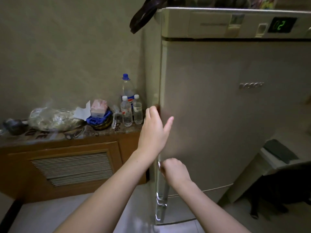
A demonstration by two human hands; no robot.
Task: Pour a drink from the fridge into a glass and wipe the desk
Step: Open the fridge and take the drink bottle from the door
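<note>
While the left hand (154,130) lies flat with straight fingers on the fridge door's (218,115) left edge, the right hand (175,170), just below, curls around the upright handle (161,190), nearer for the pull; door closed.

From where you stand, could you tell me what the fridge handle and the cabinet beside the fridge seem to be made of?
The fridge handle, gripped by the right hand, looks like polished metal or chrome-plated plastic: bright mirror glints. The cabinet looks like varnished orange-brown wood or veneer, with a framed panel and a slatted vent; I cannot tell solid from laminate.
</note>
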